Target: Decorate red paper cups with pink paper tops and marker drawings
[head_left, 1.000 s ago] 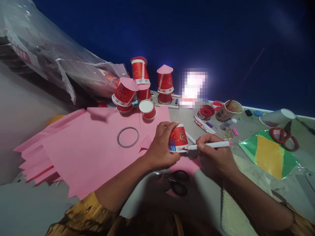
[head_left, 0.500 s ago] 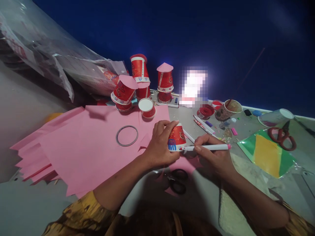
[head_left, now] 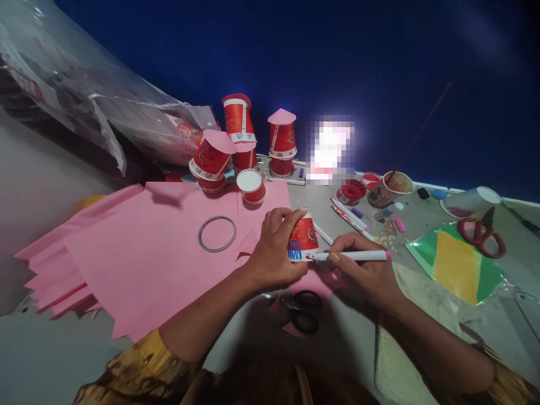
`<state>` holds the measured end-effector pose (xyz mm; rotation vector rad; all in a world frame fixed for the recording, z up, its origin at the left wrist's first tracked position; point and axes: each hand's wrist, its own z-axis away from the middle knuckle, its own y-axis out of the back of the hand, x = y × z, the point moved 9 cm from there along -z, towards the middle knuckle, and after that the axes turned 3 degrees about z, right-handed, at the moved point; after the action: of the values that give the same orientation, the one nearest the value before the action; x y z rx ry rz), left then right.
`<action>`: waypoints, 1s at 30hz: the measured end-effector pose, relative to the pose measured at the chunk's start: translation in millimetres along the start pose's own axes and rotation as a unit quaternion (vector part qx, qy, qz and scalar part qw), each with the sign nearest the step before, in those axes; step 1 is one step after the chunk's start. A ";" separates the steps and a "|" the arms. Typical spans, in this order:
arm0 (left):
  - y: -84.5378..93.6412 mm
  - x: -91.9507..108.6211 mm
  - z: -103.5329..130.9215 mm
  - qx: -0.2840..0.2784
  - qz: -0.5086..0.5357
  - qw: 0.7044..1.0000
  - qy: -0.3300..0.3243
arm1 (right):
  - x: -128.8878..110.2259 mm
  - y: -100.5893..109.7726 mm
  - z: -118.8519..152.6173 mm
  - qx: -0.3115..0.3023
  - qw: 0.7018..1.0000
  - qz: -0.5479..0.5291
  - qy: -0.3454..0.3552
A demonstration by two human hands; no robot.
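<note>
My left hand (head_left: 274, 244) is wrapped round a red paper cup (head_left: 304, 233) with a white rim at its lower edge and a blue drawing on its side. Between the thumb and fingers of my right hand (head_left: 365, 267) is a white marker (head_left: 363, 256) with a pink end. Its tip is at the cup's white rim, beside small red marks. Below the cup lie dark-handled scissors (head_left: 304, 312). A smaller red cup with a white top (head_left: 252, 185) stands to the upper left.
Pink paper sheets (head_left: 147, 253) spread on the left, with a grey ring (head_left: 217, 233) on them. Stacked red cups (head_left: 282, 140) stand behind. More markers (head_left: 350, 216), a brown cup (head_left: 390, 190), red-handled scissors (head_left: 481, 239) and a green-and-yellow packet (head_left: 458, 267) are on the right.
My right hand and the marker have shifted slightly left, with the marker lying a little flatter. My left hand still holds the cup in nearly the same place.
</note>
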<state>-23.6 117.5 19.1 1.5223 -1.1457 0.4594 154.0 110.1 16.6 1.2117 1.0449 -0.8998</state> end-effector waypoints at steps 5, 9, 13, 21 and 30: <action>1.1 1.0 0.7 0.007 0.002 1.000 0.000 | 10.1 5.6 0.1 0.013 0.996 -0.081 -0.015; 2.0 1.7 0.7 0.007 0.009 1.000 -0.003 | 15.0 6.1 -2.8 0.011 0.991 -0.131 -0.019; 2.5 1.0 0.1 0.006 0.022 1.000 -0.004 | 17.4 8.0 -4.3 0.022 0.988 -0.149 -0.031; -0.6 -1.6 -0.5 0.000 0.020 1.000 0.008 | 8.7 3.2 1.0 -0.004 0.997 -0.072 0.012; -1.0 -0.2 -0.3 -0.006 0.022 1.000 0.016 | -8.0 0.9 3.5 0.006 0.997 0.016 0.073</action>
<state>-22.8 117.7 18.6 1.4759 -1.1586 0.5035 153.0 106.8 24.6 1.3160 1.1343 -0.8036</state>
